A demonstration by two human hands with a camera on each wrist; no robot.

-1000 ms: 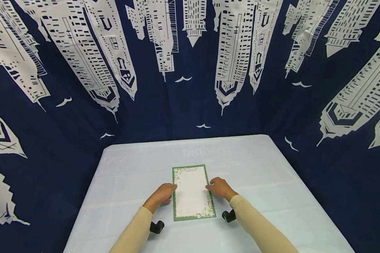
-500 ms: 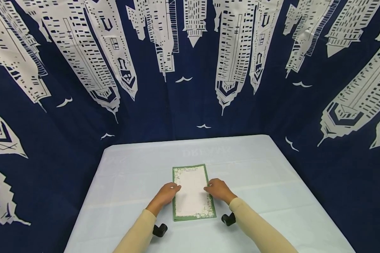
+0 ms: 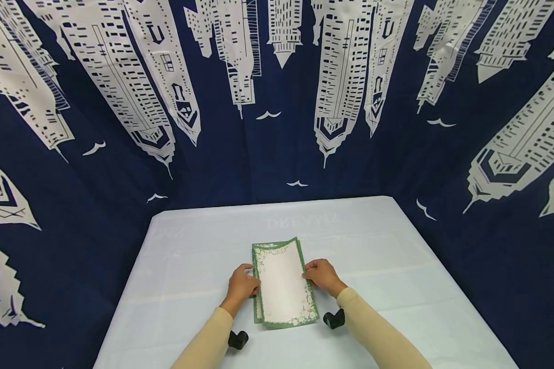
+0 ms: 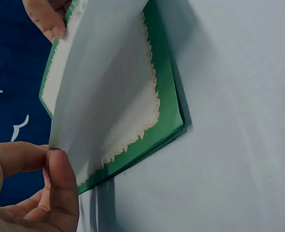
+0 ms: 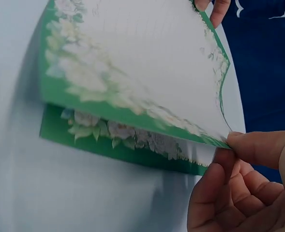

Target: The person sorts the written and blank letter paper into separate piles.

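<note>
A sheet of stationery paper (image 3: pixel 283 287) with a green border and pale floral trim is raised and slightly bowed. It overlaps a matching stack of paper (image 4: pixel 170 108) lying on the table, turned a little against it. The left hand (image 3: pixel 242 286) pinches the sheet's left edge between thumb and forefinger, as the left wrist view shows closely. On the opposite side, the right hand (image 5: pixel 248 181) pinches the right edge, its other fingers curled below. In the right wrist view, a gap separates the lifted sheet from the flowered border of the paper beneath.
A white-covered table (image 3: pixel 374 241) surrounds the paper. Behind and beside it hangs a navy curtain (image 3: pixel 277 159) printed with white buildings and birds. Black devices (image 3: pixel 334 319) sit under both wrists, close over the tabletop.
The top sheet has come up off the stack and shifted toward the person and slightly right, baring paper at the left and far edges. The left hand moved onto its edge.
</note>
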